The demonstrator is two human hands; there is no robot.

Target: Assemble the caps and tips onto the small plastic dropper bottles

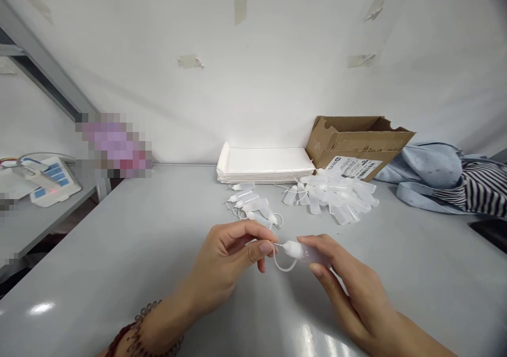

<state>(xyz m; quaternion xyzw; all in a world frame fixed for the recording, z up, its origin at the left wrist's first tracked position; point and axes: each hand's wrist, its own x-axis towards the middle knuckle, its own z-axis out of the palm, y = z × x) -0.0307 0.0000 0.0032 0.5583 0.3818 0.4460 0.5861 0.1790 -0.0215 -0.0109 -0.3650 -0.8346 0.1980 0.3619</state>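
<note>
My right hand (348, 283) grips a small translucent squeeze bottle (315, 255) by its body, lying sideways above the table. From its white cap (293, 249) a thin metal needle tip points left. My left hand (237, 256) pinches the end of the white tether strap (284, 270) at the needle's point; the small cap there is hidden by the fingers. The strap loops below the needle back to the bottle's neck. Beyond my hands lies a small group of similar needle-tip bottles (253, 205), and right of it a bigger heap of bottles (336, 193).
A stack of white padded envelopes (265, 166) stands against the wall. Beside it leans an open cardboard box (356, 146) with a label. A light blue bag (425, 167) and striped cloth (485, 185) lie far right. A side table (75, 198) at left holds papers and a device.
</note>
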